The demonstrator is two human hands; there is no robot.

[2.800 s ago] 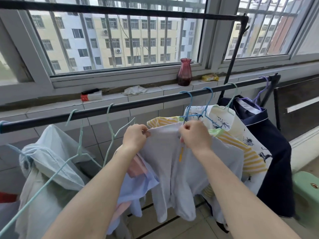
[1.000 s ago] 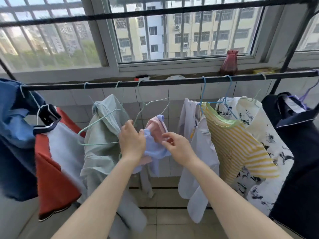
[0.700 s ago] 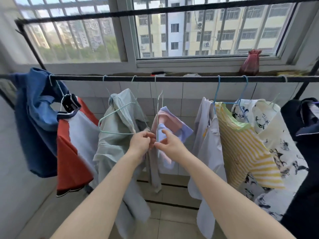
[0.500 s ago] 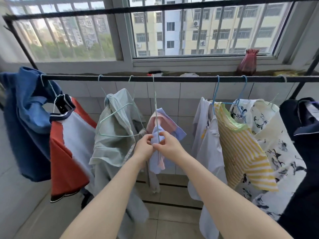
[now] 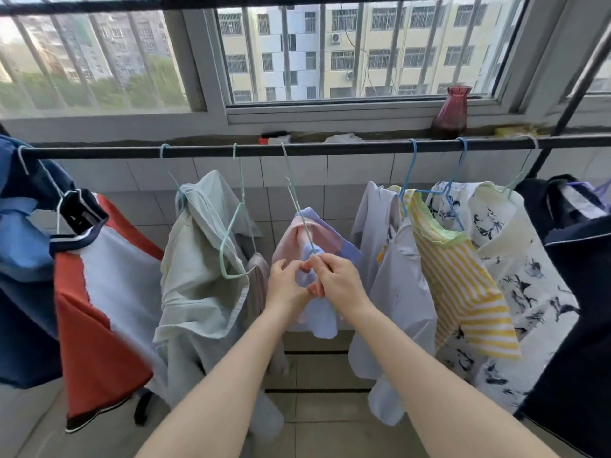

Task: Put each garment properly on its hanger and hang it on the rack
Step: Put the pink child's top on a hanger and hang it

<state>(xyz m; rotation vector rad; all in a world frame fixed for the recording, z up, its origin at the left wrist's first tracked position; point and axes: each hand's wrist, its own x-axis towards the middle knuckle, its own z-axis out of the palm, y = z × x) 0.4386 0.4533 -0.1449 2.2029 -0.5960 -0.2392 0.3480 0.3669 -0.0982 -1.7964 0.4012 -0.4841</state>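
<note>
A small pink and lilac garment (image 5: 315,233) hangs bunched on a thin mint wire hanger (image 5: 295,196) hooked over the black rack bar (image 5: 330,149). My right hand (image 5: 334,280) pinches the hanger's lower wire and the cloth at the garment's front. My left hand (image 5: 286,284) is beside it, fingers curled against the garment's lower edge. A pale green shirt (image 5: 201,276) hangs crooked to the left, with a bare mint hanger (image 5: 236,246) over it.
Left on the bar hang a blue garment (image 5: 23,259) and an orange and white shirt (image 5: 99,309). Right hang a white shirt (image 5: 396,292), a yellow striped top (image 5: 459,285), a printed shirt (image 5: 522,276), a navy garment (image 5: 575,309). A red vase (image 5: 451,110) stands on the sill.
My hands left the white shirt and moved left to the pink and lilac garment. Since half a second ago, they hold it slightly lower on the hanger; the view has shifted little.
</note>
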